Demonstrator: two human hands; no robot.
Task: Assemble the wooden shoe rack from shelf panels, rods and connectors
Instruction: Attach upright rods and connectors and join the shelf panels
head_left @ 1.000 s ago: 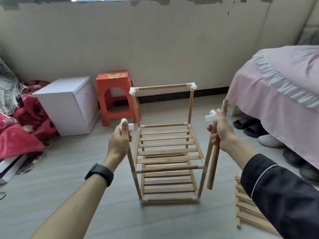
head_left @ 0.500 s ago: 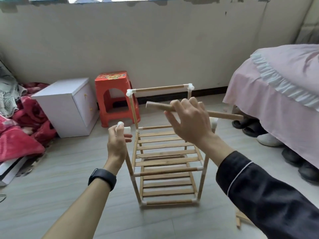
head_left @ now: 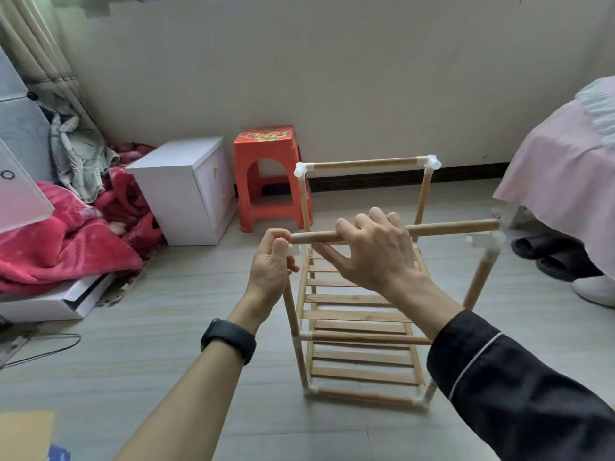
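The partly built wooden shoe rack [head_left: 359, 316] stands on the floor in front of me, with slatted shelf panels, upright rods and white connectors. My left hand [head_left: 271, 267] grips the white connector [head_left: 294, 249] on the near left upright. My right hand [head_left: 372, 252] holds a loose wooden rod [head_left: 452, 227] level across the rack's near top. The rod's left end sits just above that connector. The near right connector [head_left: 484, 242] stands free just under the rod's right end. A rod [head_left: 364, 164] joins the two far connectors at the top.
A red plastic stool [head_left: 269, 176] and a white cabinet [head_left: 186, 189] stand behind the rack to the left. Red blankets [head_left: 66, 241] lie at the far left. A pink-covered bed [head_left: 565, 168] is on the right with shoes [head_left: 545, 257] under it.
My right hand swung the loose rod from upright at the right side to level and brought its left end to the connector my left hand grips. My view moved closer.
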